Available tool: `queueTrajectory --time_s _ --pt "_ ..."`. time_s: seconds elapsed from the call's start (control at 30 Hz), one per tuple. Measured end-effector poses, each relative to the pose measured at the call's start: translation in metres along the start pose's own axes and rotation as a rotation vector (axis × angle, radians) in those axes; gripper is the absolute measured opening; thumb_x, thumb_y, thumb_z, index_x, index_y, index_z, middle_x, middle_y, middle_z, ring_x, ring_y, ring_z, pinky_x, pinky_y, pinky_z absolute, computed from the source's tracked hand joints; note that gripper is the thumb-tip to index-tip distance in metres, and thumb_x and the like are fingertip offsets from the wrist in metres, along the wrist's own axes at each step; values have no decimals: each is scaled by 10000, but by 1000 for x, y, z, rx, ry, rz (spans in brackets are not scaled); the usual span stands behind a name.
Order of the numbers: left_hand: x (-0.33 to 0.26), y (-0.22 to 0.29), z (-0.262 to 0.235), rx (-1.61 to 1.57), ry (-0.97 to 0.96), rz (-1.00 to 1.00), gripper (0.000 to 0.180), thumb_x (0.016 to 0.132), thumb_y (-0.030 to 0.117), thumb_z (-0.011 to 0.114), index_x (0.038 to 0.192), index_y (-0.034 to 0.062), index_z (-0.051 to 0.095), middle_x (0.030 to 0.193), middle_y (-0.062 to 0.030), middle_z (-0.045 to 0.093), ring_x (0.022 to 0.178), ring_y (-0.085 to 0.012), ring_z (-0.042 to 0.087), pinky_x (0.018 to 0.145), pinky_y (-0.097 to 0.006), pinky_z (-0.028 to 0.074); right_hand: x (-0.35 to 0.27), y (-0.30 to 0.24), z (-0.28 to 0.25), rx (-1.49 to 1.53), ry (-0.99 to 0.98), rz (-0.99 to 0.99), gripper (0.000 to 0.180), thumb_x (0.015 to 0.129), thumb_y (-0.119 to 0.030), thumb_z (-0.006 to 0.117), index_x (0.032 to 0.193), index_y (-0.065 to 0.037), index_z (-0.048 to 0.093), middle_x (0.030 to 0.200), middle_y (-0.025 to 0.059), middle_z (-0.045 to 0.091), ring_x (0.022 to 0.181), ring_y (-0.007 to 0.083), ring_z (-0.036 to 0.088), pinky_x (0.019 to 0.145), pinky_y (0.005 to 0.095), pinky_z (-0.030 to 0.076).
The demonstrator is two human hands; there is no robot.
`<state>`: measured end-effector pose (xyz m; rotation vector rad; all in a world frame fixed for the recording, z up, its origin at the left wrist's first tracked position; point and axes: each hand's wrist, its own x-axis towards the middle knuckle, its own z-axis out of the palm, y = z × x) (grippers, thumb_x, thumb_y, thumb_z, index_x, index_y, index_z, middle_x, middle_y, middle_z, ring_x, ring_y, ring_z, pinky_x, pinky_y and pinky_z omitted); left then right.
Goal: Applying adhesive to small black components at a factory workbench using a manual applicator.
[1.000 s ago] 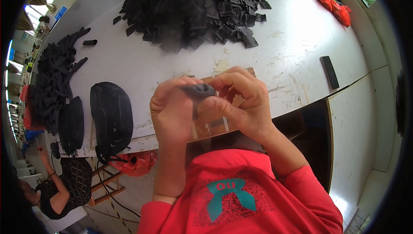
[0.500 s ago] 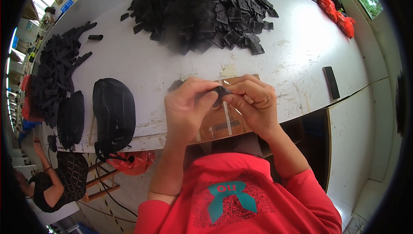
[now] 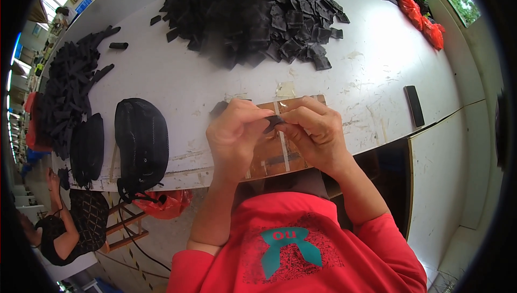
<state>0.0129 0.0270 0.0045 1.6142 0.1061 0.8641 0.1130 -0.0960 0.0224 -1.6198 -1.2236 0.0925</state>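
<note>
Between my two hands is a small black fabric piece (image 3: pixel 274 121), pinched at its edges. My left hand (image 3: pixel 235 131) grips its left side with thumb and forefinger. On the other side, the fingers of my right hand (image 3: pixel 315 130) press together on the piece. Much of it is covered by my fingers. Beneath my hands a brown board (image 3: pixel 268 165) with pale tape strips lies at the table's front edge. Another dark scrap (image 3: pixel 218 109) shows just behind my left hand.
A big heap of flat black pieces (image 3: pixel 301 18) covers the far middle of the white table (image 3: pixel 371 78). At left lie a pile of black strips (image 3: pixel 67 88) and two black pouches (image 3: pixel 142 142). A dark bar (image 3: pixel 414 106) lies right. A co-worker (image 3: pixel 62 234) sits at far left.
Both hands have shifted slightly, and the fabric piece between them is turned and sits a little lower. At far left the co-worker's arm has moved.
</note>
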Motion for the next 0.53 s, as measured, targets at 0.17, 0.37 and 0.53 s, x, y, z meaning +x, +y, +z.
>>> queueTrajectory --time_s 0.17,0.37,0.53 --pt "-3 0 0 -34 -20 -27 104 739 -58 577 829 -14 603 783 -56 543 729 -122 503 654 -217 406 -2 -6 3 -181 64 -97 123 653 -10 641 731 -54 557 679 56 531 623 226 518 505 321 417" --pt "1 0 -5 31 -40 -5 95 761 -37 570 850 -18 597 772 -52 550 710 -108 504 666 -212 403 1 -9 1 -285 23 -64 108 684 -4 629 707 -37 529 673 48 555 574 163 525 478 270 411" --pt "1 -65 -54 347 241 -306 219 814 123 576 1015 36 591 880 -102 610 784 -143 563 742 -241 426 -6 -29 -32 638 225 222 110 814 -11 539 706 -32 527 667 9 589 551 29 504 483 157 370"
